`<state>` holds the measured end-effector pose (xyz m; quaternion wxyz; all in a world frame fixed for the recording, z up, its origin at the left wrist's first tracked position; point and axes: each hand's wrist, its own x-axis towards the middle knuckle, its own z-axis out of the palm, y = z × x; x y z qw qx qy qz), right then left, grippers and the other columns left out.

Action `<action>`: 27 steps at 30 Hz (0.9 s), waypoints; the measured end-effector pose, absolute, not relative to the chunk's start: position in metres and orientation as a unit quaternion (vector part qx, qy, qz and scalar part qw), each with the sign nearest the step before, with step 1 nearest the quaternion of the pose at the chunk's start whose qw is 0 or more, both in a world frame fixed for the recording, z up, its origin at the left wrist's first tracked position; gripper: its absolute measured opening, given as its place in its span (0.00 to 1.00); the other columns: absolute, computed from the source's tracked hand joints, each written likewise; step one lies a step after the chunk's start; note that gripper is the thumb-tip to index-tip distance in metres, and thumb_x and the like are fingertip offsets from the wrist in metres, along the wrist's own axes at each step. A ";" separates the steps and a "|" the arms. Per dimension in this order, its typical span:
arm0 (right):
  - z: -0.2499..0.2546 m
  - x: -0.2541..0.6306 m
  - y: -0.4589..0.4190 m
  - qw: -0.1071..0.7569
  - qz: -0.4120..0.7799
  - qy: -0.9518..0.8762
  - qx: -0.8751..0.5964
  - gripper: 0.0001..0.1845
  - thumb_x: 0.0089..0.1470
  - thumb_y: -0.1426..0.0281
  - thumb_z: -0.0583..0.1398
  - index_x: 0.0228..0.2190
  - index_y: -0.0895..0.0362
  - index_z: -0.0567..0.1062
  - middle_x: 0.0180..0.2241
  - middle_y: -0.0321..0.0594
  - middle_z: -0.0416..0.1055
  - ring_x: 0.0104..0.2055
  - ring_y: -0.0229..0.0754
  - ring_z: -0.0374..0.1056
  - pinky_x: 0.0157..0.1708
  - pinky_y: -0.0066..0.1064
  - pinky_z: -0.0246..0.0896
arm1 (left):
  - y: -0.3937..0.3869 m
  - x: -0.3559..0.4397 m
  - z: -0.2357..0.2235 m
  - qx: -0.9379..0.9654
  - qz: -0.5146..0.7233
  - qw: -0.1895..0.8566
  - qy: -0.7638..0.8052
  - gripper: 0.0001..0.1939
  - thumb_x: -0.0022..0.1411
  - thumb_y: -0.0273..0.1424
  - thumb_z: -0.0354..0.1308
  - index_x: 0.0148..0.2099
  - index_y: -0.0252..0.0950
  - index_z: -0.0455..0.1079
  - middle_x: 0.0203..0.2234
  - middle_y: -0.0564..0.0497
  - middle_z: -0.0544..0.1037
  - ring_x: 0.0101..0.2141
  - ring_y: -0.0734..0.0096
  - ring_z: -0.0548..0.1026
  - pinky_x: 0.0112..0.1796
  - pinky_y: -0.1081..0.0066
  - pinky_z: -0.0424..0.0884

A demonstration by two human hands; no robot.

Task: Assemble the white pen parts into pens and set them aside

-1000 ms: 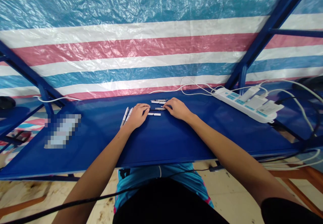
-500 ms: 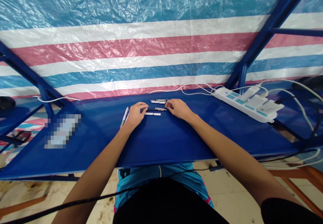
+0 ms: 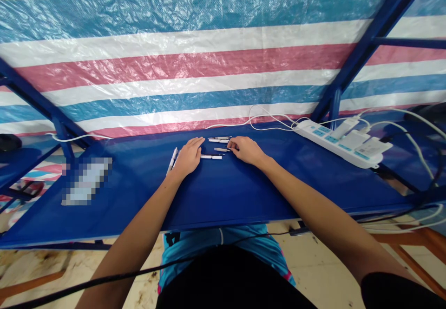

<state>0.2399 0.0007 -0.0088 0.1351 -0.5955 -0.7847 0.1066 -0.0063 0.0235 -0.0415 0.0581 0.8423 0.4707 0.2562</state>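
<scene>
My left hand (image 3: 190, 156) lies on the blue tabletop with its fingers stretched out, holding nothing that I can see. Between the hands is a slim pen part (image 3: 220, 149) with a greyish sleeve. The fingertips of my right hand (image 3: 244, 147) are pinched on its right end. Nearer to me, a white pen piece (image 3: 212, 157) lies with its left end beside my left hand. Just beyond the hands, several white and grey pen pieces (image 3: 218, 140) lie side by side. Left of my left hand are white pens (image 3: 172, 159), partly covered by it.
A white power strip (image 3: 334, 144) with plugged-in adapters and cables is at the right of the blue tabletop (image 3: 226, 197). A blurred-out flat object (image 3: 87, 181) lies at the left. Blue metal frame bars (image 3: 362, 58) and a striped plastic sheet (image 3: 195, 67) stand behind.
My left hand has let go of the dark thin left end of the pen part, and its fingers have straightened out. My right hand stays nearly where it was.
</scene>
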 end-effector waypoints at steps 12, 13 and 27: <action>-0.009 0.241 0.001 0.157 0.105 -0.791 -0.582 0.15 0.59 0.79 0.58 0.42 0.53 0.82 0.37 0.41 0.81 0.40 0.44 0.75 0.35 0.28 0.61 | 0.035 -0.018 -0.024 0.781 0.352 0.104 0.505 0.22 0.65 0.22 0.48 0.52 0.37 0.80 0.48 0.46 0.85 0.51 0.57 0.82 0.57 0.56 0.76; -0.009 0.241 0.001 0.158 0.104 -0.792 -0.581 0.16 0.58 0.79 0.58 0.42 0.53 0.82 0.37 0.41 0.81 0.41 0.44 0.75 0.35 0.28 0.61 | 0.040 -0.021 -0.020 0.774 0.355 0.100 0.514 0.21 0.65 0.23 0.50 0.52 0.37 0.80 0.49 0.46 0.85 0.50 0.57 0.82 0.56 0.56 0.76; -0.009 0.240 0.000 0.163 0.105 -0.791 -0.580 0.15 0.58 0.78 0.59 0.41 0.52 0.82 0.36 0.40 0.81 0.39 0.44 0.75 0.35 0.29 0.62 | 0.066 -0.045 -0.001 0.856 0.189 0.101 0.470 0.13 0.60 0.30 0.59 0.45 0.39 0.83 0.44 0.45 0.86 0.46 0.54 0.82 0.53 0.56 0.77</action>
